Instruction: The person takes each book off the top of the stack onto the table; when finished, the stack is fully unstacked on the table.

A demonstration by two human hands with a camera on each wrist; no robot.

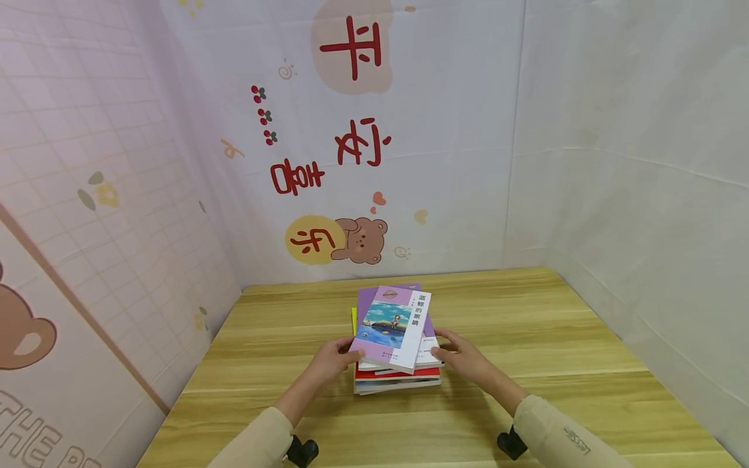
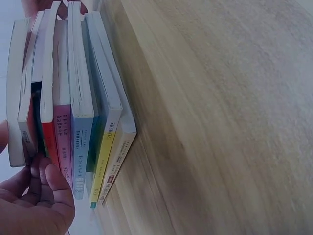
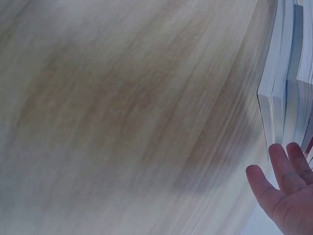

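Observation:
A stack of several books [image 1: 398, 383] lies flat on the wooden table. The top book [image 1: 386, 322] has a lilac and white cover with a seaside picture and sits askew. Below it a purple book [image 1: 367, 300] shows at the back. My left hand [image 1: 333, 357] holds the top book at its near left corner; in the left wrist view, the fingers [image 2: 46, 183] are bent beside the spines, the thumb on the cover side. On the stack's right side is my right hand [image 1: 465, 357], its thumb near a white cover; the right wrist view shows fairly straight, spread fingers [image 3: 283, 169].
The wooden table [image 1: 281, 338] meets a white printed cloth [image 1: 445, 162] at the back, with cloth at both sides too. A black wrist mount [image 1: 302, 450] shows below the left sleeve and another black mount [image 1: 512, 443] below the right.

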